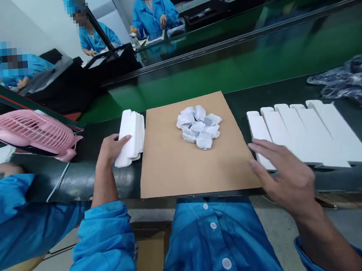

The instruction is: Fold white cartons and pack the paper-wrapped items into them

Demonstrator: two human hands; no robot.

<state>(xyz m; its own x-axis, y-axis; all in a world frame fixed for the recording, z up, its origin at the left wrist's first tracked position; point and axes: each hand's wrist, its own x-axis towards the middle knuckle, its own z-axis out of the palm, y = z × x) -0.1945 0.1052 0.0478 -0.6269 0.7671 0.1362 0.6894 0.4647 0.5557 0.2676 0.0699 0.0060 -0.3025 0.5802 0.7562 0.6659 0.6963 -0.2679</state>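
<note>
On the left lies a stack of flat white cartons (130, 137), and my left hand (112, 149) grips its left edge, thumb on top; the fingertips are partly hidden. My right hand (282, 171) is held with fingers stretched out at the right edge of a brown cardboard sheet (171, 169), beside a row of white cartons (312, 133). These are fanned out and overlap, with rounded tabs at the far end. In the upper middle of the cardboard sits a cluster of small bundles in thin white wrapping (199, 127).
A pink fan (38, 132) stands at the left, its white cable (57, 182) hanging over the table edge. Next to it a co-worker's arm (11, 203) reaches in. Crumpled clear plastic (349, 80) lies far right. A green conveyor side (207, 68) runs behind, with people beyond.
</note>
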